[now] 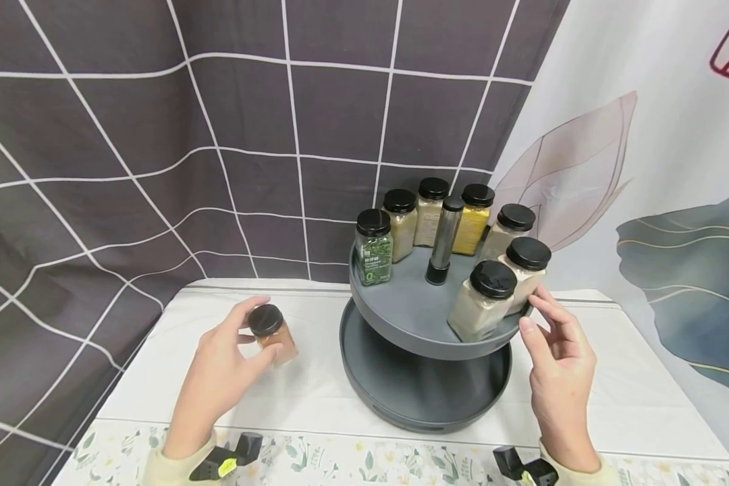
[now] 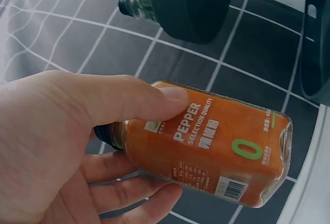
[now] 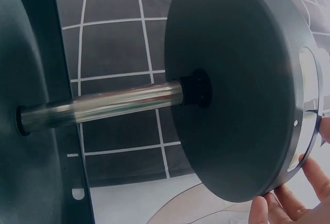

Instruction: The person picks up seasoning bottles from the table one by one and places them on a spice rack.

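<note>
My left hand (image 1: 227, 358) holds a small glass jar of orange pepper powder (image 1: 279, 341) with a black lid, left of the rack. In the left wrist view the thumb lies across the jar's label, which reads PEPPER; fingers are beneath it. My right hand (image 1: 561, 364) grips the right rim of the upper tray (image 1: 401, 317) of a grey two-tier rack, thumb and fingertips at its edge. Right by these fingers stand two black-lidded jars of pale powder, the nearer jar (image 1: 480, 304) and the one behind (image 1: 527, 266).
More jars line the upper tray: green flakes (image 1: 374, 250), yellow powder (image 1: 472, 223) and several pale ones. A metal post (image 1: 446, 236) rises from its middle. Below sits the wider lower tray (image 1: 425, 391). A dark tiled-pattern curtain (image 1: 243, 135) hangs behind the white table (image 1: 304, 398).
</note>
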{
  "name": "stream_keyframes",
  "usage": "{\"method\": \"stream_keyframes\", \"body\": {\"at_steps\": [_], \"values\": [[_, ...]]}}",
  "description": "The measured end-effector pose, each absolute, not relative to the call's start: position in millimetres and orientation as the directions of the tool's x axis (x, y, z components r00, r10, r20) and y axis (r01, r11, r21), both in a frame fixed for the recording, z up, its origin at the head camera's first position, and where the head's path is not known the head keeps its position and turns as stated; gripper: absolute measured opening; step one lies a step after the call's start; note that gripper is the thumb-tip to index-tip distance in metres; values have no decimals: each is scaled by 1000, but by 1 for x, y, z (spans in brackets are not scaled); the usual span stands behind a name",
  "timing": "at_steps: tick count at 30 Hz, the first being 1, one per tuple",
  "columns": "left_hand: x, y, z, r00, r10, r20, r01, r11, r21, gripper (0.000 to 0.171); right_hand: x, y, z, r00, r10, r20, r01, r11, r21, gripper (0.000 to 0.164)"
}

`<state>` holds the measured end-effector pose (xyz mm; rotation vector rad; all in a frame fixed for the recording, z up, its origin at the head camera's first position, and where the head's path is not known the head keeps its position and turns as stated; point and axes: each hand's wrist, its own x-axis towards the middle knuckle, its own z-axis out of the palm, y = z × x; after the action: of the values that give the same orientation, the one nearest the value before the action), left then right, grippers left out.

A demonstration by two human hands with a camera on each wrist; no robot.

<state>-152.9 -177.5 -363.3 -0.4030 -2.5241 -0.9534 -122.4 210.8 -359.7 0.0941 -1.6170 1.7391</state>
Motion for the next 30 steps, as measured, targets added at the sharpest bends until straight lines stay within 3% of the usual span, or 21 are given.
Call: {"method": "stream_keyframes", "body": {"at_steps": [19, 30], "values": [[-150, -161, -317, -770, 213, 601, 565, 664, 490, 63, -122, 210, -362, -713, 482, 510, -575, 14, -818, 33], [-155, -143, -282, -645, 273, 714, 698, 592, 403, 63, -121, 208, -362, -687, 465, 558, -638, -18, -770, 32]]}}
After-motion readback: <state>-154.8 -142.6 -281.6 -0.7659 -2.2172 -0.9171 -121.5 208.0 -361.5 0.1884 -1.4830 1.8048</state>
